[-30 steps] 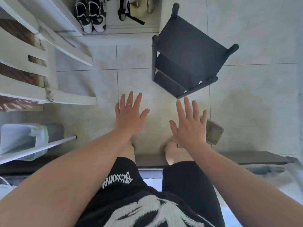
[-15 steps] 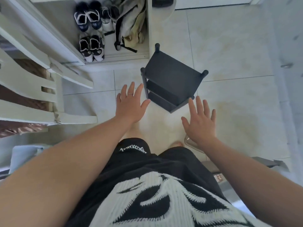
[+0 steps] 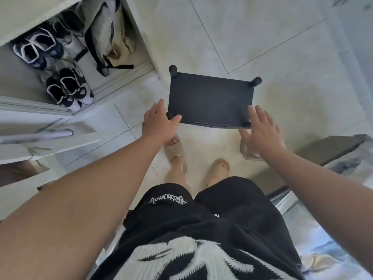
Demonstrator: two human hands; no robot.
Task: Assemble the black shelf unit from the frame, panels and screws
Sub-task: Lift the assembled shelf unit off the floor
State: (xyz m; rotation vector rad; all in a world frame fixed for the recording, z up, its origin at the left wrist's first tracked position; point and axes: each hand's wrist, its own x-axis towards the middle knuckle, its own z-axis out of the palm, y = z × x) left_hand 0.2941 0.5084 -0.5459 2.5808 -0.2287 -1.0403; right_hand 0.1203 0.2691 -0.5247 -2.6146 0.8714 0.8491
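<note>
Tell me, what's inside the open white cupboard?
Dark sneakers with white trim and a grey-beige backpack sit inside the cupboard. Its top edge covers the upper part, so anything there is hidden.

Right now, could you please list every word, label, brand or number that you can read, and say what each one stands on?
Black shorts: one line of white lettering near the hem, upside down and stylised; I cannot read it.
Shirt: a black-and-white graphic; no letters legible.
Black shelf unit: no label or marking shows.
Shoes: no brand readable.
</note>
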